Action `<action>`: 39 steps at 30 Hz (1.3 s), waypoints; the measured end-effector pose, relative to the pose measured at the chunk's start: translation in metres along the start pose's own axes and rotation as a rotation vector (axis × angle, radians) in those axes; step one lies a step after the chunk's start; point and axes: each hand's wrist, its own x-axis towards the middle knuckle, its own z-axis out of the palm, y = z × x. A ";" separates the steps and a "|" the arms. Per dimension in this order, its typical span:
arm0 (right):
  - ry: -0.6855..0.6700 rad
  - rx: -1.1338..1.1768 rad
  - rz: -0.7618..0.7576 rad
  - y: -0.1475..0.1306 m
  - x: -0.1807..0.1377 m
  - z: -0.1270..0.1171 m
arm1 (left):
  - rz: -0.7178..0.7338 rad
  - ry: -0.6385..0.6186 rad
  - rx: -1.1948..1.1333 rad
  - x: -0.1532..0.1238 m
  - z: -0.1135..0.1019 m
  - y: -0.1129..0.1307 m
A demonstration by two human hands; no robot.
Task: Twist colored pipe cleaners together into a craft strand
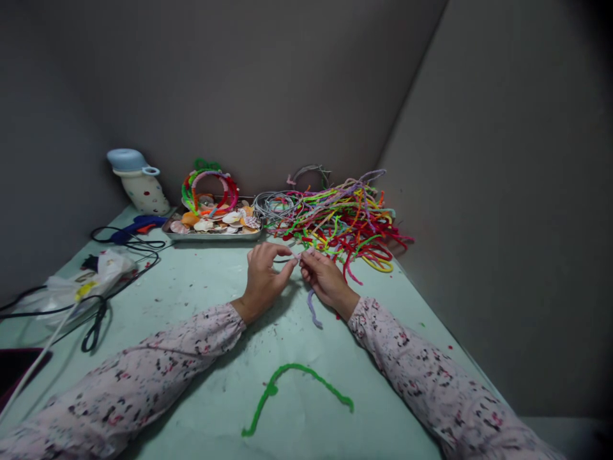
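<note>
My left hand [265, 275] and my right hand [328, 278] meet fingertip to fingertip above the middle of the table. Between them is the pale end of a lilac fuzzy yarn strand [313, 312], pinched by thumb and finger on both sides. Its loose tail hangs below my right hand. A thin grey wire [281, 260] shows by my left fingers; whether the yarn is wrapped around it is too small to tell. Nearer to me, a green fuzzy yarn strand [304, 367] lies bent on the table, with a small lump on its left part.
Behind my hands sit a heap of coloured yarn strands [354, 217], a coil of grey wire [276, 206] and a metal tray [215, 236] of shells with yarn-wrapped hoops [189, 191]. A bottle [143, 188], black cables [98, 319] and a plastic bag [108, 271] occupy the left side.
</note>
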 end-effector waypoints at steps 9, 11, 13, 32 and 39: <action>-0.012 0.007 0.003 0.001 0.000 0.000 | 0.074 -0.005 0.050 0.000 0.000 -0.002; -0.015 0.004 0.005 0.001 0.000 -0.001 | 0.083 -0.004 0.044 0.001 0.000 -0.002; -0.018 -0.003 0.006 0.001 0.000 -0.001 | 0.084 -0.005 0.041 0.001 0.000 -0.002; -0.018 0.003 0.010 -0.001 -0.001 0.000 | 0.040 -0.073 0.046 0.002 0.001 -0.003; -0.030 0.011 0.015 -0.001 -0.001 -0.001 | 0.055 -0.087 0.043 0.001 0.002 -0.005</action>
